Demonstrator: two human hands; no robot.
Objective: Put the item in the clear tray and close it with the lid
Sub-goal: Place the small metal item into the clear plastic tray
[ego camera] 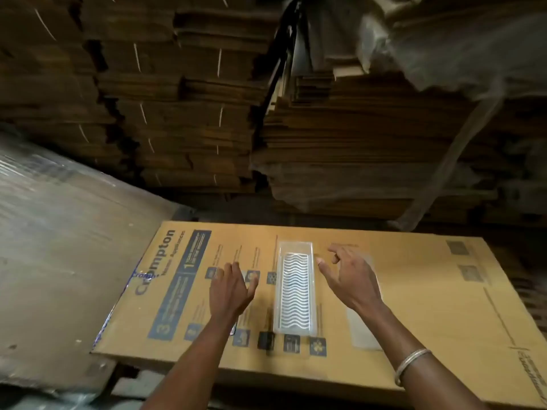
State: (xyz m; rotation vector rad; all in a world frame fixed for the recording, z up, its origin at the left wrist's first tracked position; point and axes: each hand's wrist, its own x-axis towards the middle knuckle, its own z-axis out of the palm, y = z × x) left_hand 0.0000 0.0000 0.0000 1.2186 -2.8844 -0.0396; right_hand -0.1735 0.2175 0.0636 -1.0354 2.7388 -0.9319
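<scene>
Two empty, open hands, left (pixel 231 287) and right (pixel 349 279), hover either side of a clear tray (pixel 296 288) holding a wavy white item (pixel 296 294); the lid (pixel 365 327) is barely discernible beneath the right wrist.

Head view: sitting at the person's head, looking forward and down, wide-angle.
Nearness: looking closely over the printed cardboard box (pixel 384 306), both forearms reaching in from the bottom edge.
Far field: taking in stacked flat cardboard (pixel 183 99) behind.

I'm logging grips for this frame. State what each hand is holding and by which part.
Nothing is held. The left hand and right hand hover open on either side of the clear tray, touching neither it nor the lid.
</scene>
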